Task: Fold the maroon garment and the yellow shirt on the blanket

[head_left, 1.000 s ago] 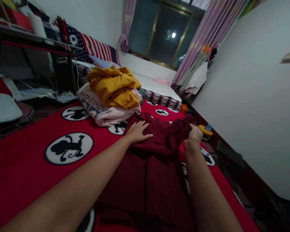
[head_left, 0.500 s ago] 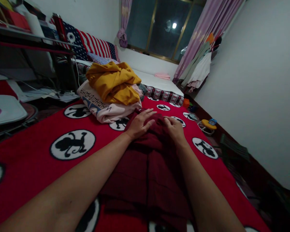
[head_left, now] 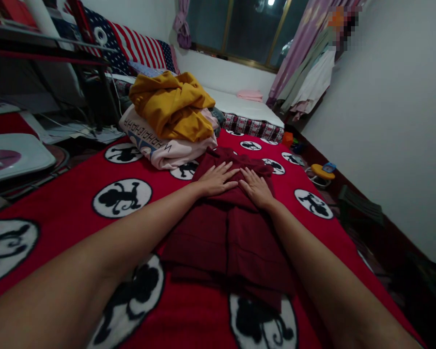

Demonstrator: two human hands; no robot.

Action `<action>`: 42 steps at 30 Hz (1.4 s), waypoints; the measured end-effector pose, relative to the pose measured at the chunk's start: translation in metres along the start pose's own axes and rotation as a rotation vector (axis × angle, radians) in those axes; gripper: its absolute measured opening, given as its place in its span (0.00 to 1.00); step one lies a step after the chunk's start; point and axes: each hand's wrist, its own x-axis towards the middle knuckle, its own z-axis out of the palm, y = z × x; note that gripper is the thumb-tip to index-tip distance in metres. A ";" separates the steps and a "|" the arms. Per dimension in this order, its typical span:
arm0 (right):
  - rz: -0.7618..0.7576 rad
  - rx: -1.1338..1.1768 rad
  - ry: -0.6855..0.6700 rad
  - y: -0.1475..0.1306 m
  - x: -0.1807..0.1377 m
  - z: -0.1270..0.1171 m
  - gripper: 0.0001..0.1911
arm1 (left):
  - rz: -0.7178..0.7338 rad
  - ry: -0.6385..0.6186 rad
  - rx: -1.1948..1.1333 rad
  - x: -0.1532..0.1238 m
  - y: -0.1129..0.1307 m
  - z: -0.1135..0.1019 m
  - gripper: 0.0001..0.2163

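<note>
A dark red garment (head_left: 221,237) lies folded over on the red blanket with round monkey prints (head_left: 189,315); its exact kind I cannot make out. My left hand (head_left: 218,179) rests flat on the garment's far part, fingers spread. Beside it, my right hand (head_left: 255,188) also presses flat on the cloth, its fingertips close to those of my left. Just beyond my left hand is a pile of clothes, with a mustard-yellow garment (head_left: 174,104) on top of a pale pink one with lettering (head_left: 167,152).
At the left stand a cluttered desk (head_left: 51,55) and a white chair seat (head_left: 18,157). A white-topped bed (head_left: 232,106) is below the window. On the right are a small yellow stool (head_left: 322,171), a dark folding stool (head_left: 361,203) and hanging clothes (head_left: 312,92).
My right hand has let go of the cloth it was pinching and now lies flat, nearer my left hand. My left hand has flattened too. The view has tilted down slightly.
</note>
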 end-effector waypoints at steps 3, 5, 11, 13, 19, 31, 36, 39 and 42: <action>-0.002 -0.031 -0.003 0.010 -0.019 -0.001 0.29 | 0.034 -0.006 0.052 -0.021 -0.003 -0.001 0.32; -0.004 -0.044 -0.006 0.017 -0.037 -0.002 0.29 | 0.062 -0.002 0.095 -0.039 -0.009 -0.002 0.31; -0.153 0.006 -0.040 0.039 -0.115 -0.017 0.28 | 0.181 -0.052 0.028 -0.104 -0.038 -0.015 0.25; -0.220 0.048 -0.049 0.048 -0.140 -0.025 0.26 | 0.227 -0.079 -0.037 -0.123 -0.045 -0.026 0.23; -0.336 0.199 -0.088 0.055 -0.179 -0.050 0.27 | 0.286 -0.172 -0.126 -0.152 -0.038 -0.062 0.25; -0.648 -0.086 0.096 0.041 -0.159 -0.041 0.23 | 0.570 -0.082 0.102 -0.132 -0.060 -0.059 0.24; -0.650 -0.072 0.066 0.016 -0.150 -0.047 0.24 | 0.633 -0.119 0.107 -0.131 -0.032 -0.054 0.26; -0.689 0.015 -0.051 0.002 -0.146 -0.046 0.23 | 0.641 -0.154 0.068 -0.134 -0.021 -0.044 0.25; -0.644 0.168 -0.098 -0.002 -0.149 -0.040 0.19 | 0.627 -0.167 -0.007 -0.143 -0.019 -0.038 0.22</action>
